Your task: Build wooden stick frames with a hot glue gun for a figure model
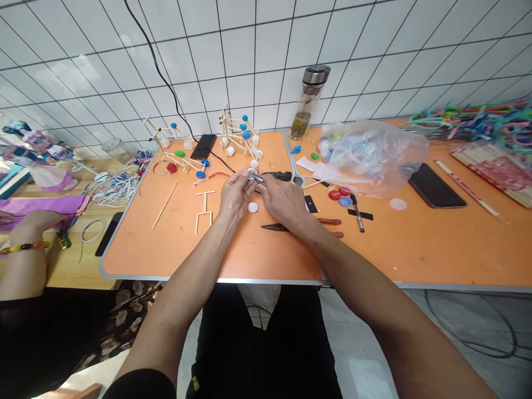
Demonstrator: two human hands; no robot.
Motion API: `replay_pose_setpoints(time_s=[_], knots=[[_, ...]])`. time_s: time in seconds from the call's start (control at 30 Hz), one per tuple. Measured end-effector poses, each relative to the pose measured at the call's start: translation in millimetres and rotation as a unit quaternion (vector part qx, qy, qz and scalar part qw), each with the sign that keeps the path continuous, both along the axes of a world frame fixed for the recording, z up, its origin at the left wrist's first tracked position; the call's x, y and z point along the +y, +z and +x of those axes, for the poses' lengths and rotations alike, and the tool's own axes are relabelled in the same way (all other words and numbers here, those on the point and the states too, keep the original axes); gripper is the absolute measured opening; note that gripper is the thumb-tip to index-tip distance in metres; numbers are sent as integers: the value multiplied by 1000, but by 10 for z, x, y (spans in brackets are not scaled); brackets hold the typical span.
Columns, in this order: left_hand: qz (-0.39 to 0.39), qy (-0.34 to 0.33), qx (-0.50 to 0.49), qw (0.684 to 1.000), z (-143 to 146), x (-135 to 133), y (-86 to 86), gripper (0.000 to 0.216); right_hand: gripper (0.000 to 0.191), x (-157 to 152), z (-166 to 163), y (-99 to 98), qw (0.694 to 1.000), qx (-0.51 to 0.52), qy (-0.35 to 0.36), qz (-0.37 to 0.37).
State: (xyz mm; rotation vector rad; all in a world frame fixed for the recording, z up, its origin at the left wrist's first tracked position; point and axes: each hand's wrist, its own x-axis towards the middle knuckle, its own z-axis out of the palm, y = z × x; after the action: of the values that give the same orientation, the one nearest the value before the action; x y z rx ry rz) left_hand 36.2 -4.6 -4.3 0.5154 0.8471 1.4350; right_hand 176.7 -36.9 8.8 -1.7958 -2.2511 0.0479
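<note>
Both of my hands meet over the middle of the orange table. My left hand (pixel 235 194) pinches a small white bottle cap (pixel 251 171). In my right hand (pixel 286 199) is a slim silver-coloured metal tool (pixel 257 178), its tip against or close to the cap; its exact kind is too small to make out. Another white cap (pixel 252 207) lies flat just below my fingers. Pliers (pixel 274 227) with red handles lie partly hidden under my right wrist. Left of my hands, thin wooden sticks (pixel 204 211) form a small flat frame.
Stick models with coloured caps (pixel 246 134) stand near the tiled wall, beside a phone (pixel 203 147). A glass tea bottle (pixel 307 102), a clear plastic bag (pixel 369 155), a marker (pixel 357 213) and another phone (pixel 436 185) are rightward. A co-worker's hand (pixel 39 220) works at far left.
</note>
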Motion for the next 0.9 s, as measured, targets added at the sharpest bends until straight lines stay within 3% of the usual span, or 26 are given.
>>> replay_pose_setpoints(time_s=[0.17,0.37,0.67,0.9], knots=[[14,-3,9,1000,5,30,-72,25,39,-17,6,23,1000,-6,-3,3],[26,-1,45,999,-23,72,-187,6,41,-28,12,47,1000,-5,-6,-4],[73,-6,41,996,-5,49,-211,6,40,-37,9,85,1000,-6,-11,-18],[114,35,157,980,47,-12,-218,9,43,-28,12,34,1000,6,-15,-5]])
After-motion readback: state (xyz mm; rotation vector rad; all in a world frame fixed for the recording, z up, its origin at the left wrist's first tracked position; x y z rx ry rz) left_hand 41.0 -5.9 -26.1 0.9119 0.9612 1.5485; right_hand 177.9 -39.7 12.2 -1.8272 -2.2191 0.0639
